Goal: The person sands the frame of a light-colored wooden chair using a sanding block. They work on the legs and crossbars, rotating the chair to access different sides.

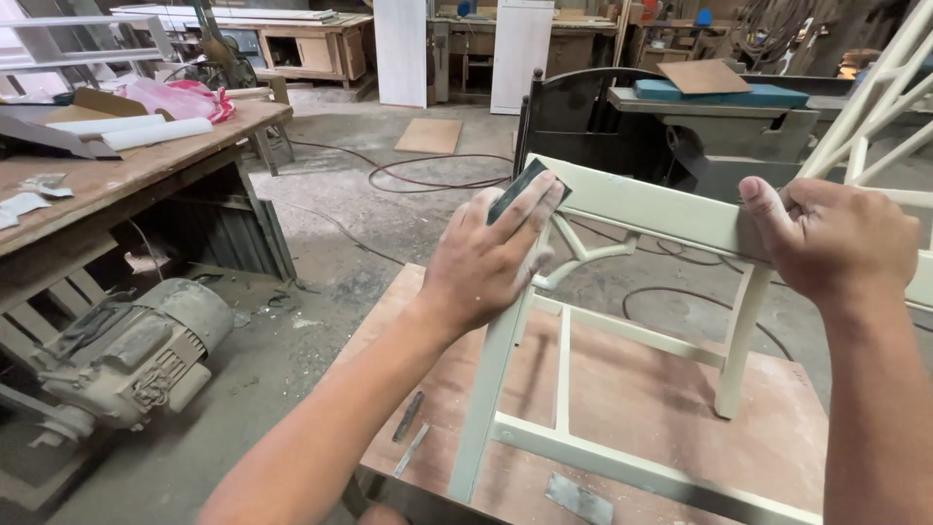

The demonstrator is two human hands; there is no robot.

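— So, where does the sanding stand?

— Hard to call. The left hand (491,258) presses a dark sanding pad (523,187) flat against the end of the top rail (641,209) of a cream-painted wooden frame (573,389), fingers stretched out over the pad rather than curled round it. That corner is the only spot being rubbed; the paint looks even elsewhere, and I judge most of the rails and legs are yet to be gone over — though a worked surface can't really be told from an unworked one here.

— And the other hand?

— The right hand (836,238) is clamped over the same rail further along, fingers folded over the top edge, thumb pointing along the face, steadying it. The frame stands on a reddish plywood table (661,389), with a few flat scraps (578,498) lying near its front edge.

— Any boxes or bins about?

— Few containers. On the long workbench (126,175) to the left there's an open cardboard box (92,103) beside a pink plastic bag (185,97) and white rolled sheets (141,131); what the box and bag hold can't be seen. An old electric motor (136,350) sits on the floor below — nothing in it or on it.
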